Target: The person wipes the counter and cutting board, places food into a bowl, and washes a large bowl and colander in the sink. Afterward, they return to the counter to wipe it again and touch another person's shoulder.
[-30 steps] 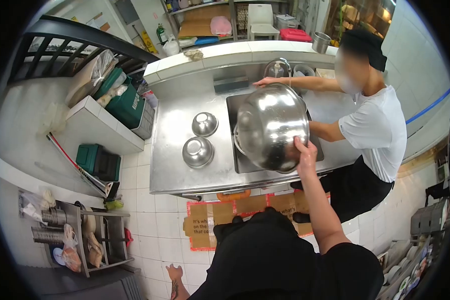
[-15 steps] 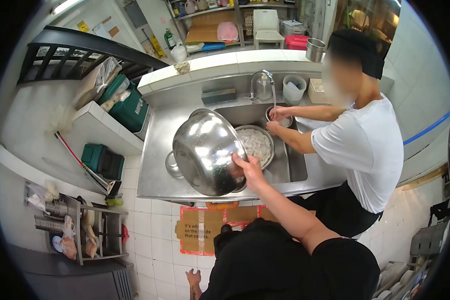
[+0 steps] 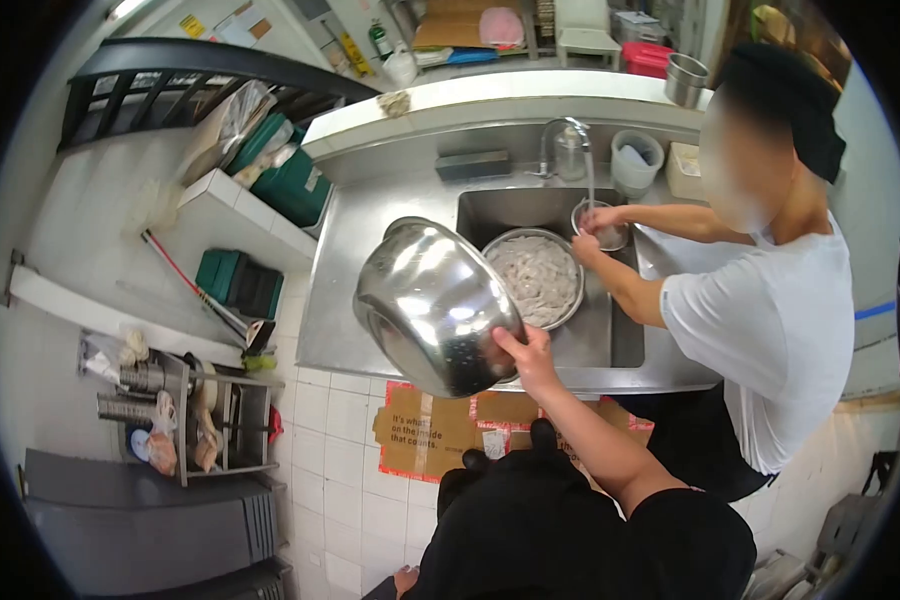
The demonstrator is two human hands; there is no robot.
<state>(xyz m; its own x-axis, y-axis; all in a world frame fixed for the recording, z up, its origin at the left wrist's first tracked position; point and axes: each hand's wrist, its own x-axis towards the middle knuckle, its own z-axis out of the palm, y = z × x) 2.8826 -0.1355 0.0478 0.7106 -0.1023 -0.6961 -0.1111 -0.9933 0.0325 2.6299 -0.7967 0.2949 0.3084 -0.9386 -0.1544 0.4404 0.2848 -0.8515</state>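
Observation:
My right hand (image 3: 530, 362) grips the rim of a large shiny steel bowl (image 3: 428, 305), thumb on its outer face. The bowl is tilted on its side over the steel counter, its rounded outside toward me and its inside hidden. Just beyond its rim, a round metal basin (image 3: 581, 288) full of pale, whitish food pieces (image 3: 533, 272) sits in the sink; I cannot make out their kind. Down at the bottom edge, my left hand (image 3: 406, 578) hangs low by my dark clothing, mostly hidden, with nothing seen in it.
At the right, a person in a white shirt (image 3: 760, 300) holds a small bowl (image 3: 616, 238) under the running faucet (image 3: 577, 128). A translucent tub (image 3: 635, 165) stands behind the sink (image 3: 485, 208). Flattened cardboard (image 3: 425, 435) covers floor tiles. Green bins (image 3: 288, 185) stand left.
The view has shifted, and more of the food-filled basin shows past the large bowl. My right hand still grips that bowl. My left hand has dropped nearer the bottom edge.

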